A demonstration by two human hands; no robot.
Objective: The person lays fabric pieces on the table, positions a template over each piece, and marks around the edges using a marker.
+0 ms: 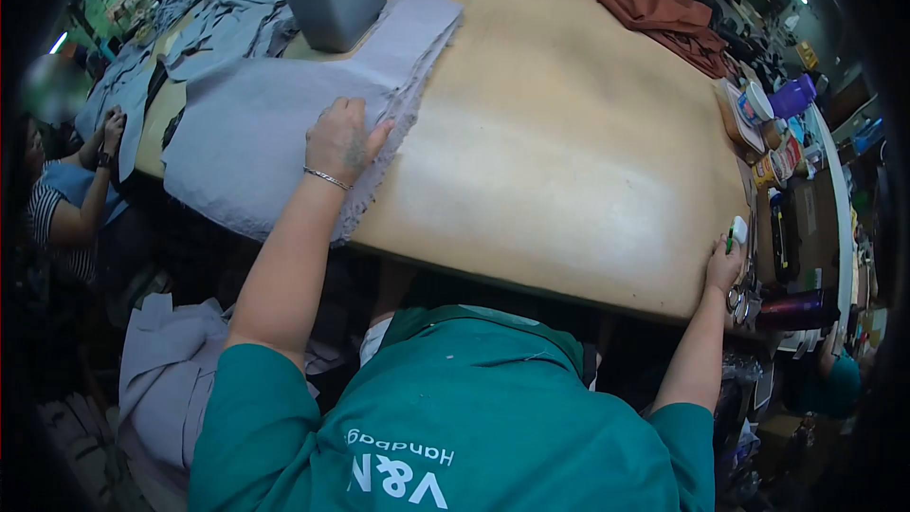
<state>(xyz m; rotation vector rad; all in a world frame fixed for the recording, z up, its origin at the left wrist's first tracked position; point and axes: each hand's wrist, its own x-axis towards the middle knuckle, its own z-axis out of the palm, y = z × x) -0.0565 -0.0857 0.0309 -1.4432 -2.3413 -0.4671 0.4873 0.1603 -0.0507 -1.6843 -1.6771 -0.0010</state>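
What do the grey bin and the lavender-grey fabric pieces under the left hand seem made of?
Grey bin: probably plastic, from its smooth, softly shiny walls; painted metal is possible.
Lavender-grey fabric pieces: seemingly woven cloth, matt, with frayed edges.

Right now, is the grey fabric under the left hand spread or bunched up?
Spread: the grey fabric lies broad and mostly smooth under the left hand. Can't tell whether lower layers are folded.

Fabric (251,137) on table (540,161), left | bin (336,0) behind fabric | tub (755,105) right
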